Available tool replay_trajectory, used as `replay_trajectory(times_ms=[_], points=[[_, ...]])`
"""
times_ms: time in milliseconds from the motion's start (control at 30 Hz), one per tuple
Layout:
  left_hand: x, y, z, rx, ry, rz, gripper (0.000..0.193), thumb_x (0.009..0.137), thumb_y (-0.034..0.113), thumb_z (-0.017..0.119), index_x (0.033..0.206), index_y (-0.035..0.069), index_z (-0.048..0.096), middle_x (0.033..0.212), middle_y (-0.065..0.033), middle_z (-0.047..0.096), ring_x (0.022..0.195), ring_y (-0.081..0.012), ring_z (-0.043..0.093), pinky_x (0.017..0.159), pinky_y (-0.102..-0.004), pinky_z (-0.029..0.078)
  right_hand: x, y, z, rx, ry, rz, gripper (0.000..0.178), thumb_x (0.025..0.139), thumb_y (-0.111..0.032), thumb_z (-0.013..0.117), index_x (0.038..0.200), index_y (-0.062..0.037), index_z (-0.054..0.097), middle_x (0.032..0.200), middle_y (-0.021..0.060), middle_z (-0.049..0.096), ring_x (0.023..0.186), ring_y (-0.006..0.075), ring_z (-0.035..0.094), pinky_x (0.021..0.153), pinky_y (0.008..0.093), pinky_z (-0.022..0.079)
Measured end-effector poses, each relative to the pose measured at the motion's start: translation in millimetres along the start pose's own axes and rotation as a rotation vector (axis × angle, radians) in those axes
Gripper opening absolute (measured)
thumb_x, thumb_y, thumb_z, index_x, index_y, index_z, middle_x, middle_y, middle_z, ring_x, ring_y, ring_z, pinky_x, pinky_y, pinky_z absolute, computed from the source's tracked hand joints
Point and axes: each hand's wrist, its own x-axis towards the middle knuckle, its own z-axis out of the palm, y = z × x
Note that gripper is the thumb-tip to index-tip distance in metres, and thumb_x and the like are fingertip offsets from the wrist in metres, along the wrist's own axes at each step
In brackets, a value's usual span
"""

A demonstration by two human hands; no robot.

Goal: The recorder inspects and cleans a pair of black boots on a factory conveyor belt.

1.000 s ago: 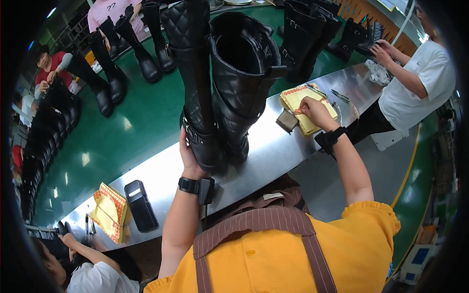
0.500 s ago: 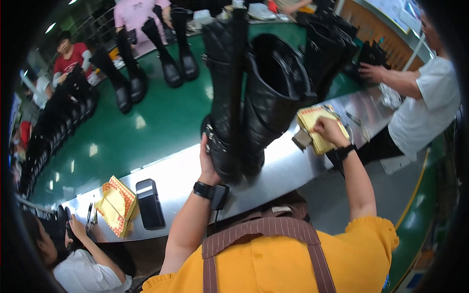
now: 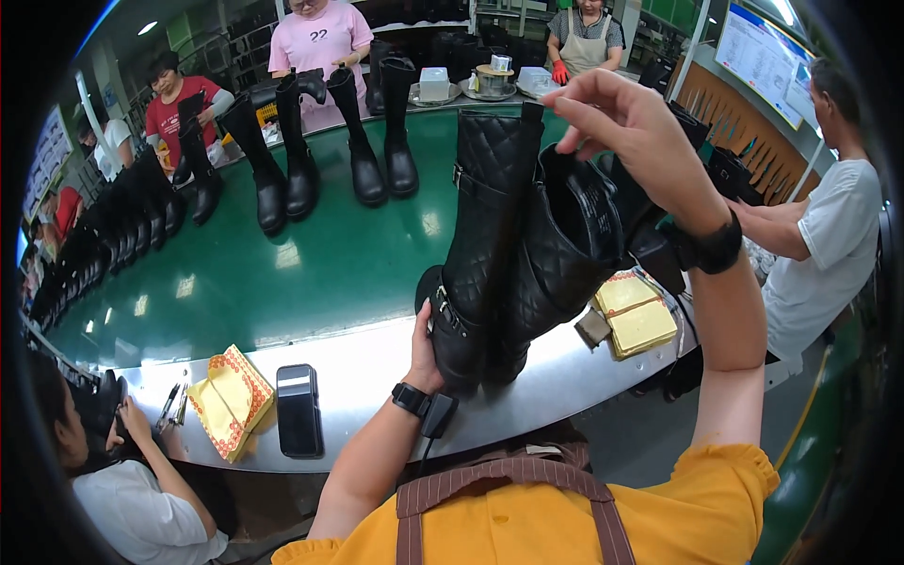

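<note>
A pair of tall black quilted boots [image 3: 485, 202] with buckled straps stands upright in front of me on the metal edge of the bench. My left hand [image 3: 426, 350] grips the left boot low down, by its foot and buckles. Above the boots' open tops is my right hand [image 3: 631, 127], its thumb and fingers drawn together in a pinch near the upper rim. Whatever it may hold is too small to make out. A stack of yellow paper sheets [image 3: 642, 325] with a red-patterned border lies to the right of the boots, beside a small brownish block [image 3: 593, 329].
More black boots stand on the green surface [image 3: 358, 254] ahead and along the left. A phone [image 3: 298, 411], another yellow paper stack [image 3: 233, 400] and small tools [image 3: 171, 405] lie at left on the metal strip. Co-workers sit close on both sides; others work across.
My right hand has left the yellow paper stack and risen to the top of the boots. My left hand stays on the boot's foot. The view has tilted up.
</note>
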Motion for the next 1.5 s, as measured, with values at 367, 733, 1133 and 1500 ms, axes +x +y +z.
replay_trajectory(times_ms=[367, 733, 1133, 1500], points=[[-1, 0, 6, 0.024, -0.032, -0.036, 0.072, 0.093, 0.059, 0.038, 0.142, 0.006, 0.040, 0.140, -0.0166, 0.048, 0.127, -0.0315, 0.049, 0.110, -0.0463, 0.036, 5, 0, 19, -0.020, 0.150, -0.060, 0.031, 0.092, -0.021, 0.064, 0.113, -0.0018, 0.052, 0.083, 0.0027, 0.063, 0.074, 0.0110, 0.066, 0.066, 0.0210, 0.052], [-2, 8, 2, -0.027, -0.118, -0.004, 0.065, 0.094, 0.053, 0.040, 0.136, 0.004, 0.048, 0.130, -0.0173, 0.057, 0.115, -0.0299, 0.059, 0.102, -0.0438, 0.046, -88, -32, 21, -0.522, 0.082, 0.147, 0.101, 0.070, -0.006, 0.076, 0.152, -0.0148, 0.017, 0.079, 0.0114, 0.065, 0.068, 0.0228, 0.064, 0.065, 0.0285, 0.050], [-3, -4, -6, 0.161, 0.070, -0.063, 0.048, 0.094, 0.045, 0.052, 0.125, 0.009, 0.057, 0.113, -0.0091, 0.066, 0.102, -0.0217, 0.064, 0.095, -0.0390, 0.050, -71, -26, 25, -0.381, -0.083, -0.171, 0.041, 0.062, -0.020, 0.090, 0.084, 0.0004, 0.062, 0.072, 0.0003, 0.059, 0.069, 0.0049, 0.053, 0.063, 0.0210, 0.046], [4, 22, -23, 0.202, 0.330, 0.274, 0.066, 0.092, 0.055, 0.050, 0.138, 0.009, 0.037, 0.100, -0.0114, 0.055, 0.091, -0.0211, 0.057, 0.084, -0.0366, 0.046, 133, 98, -13, -0.592, 0.277, -0.298, 0.052, 0.069, -0.034, 0.083, 0.099, 0.0060, 0.067, 0.078, 0.0103, 0.070, 0.071, 0.0102, 0.064, 0.068, 0.0252, 0.050]])
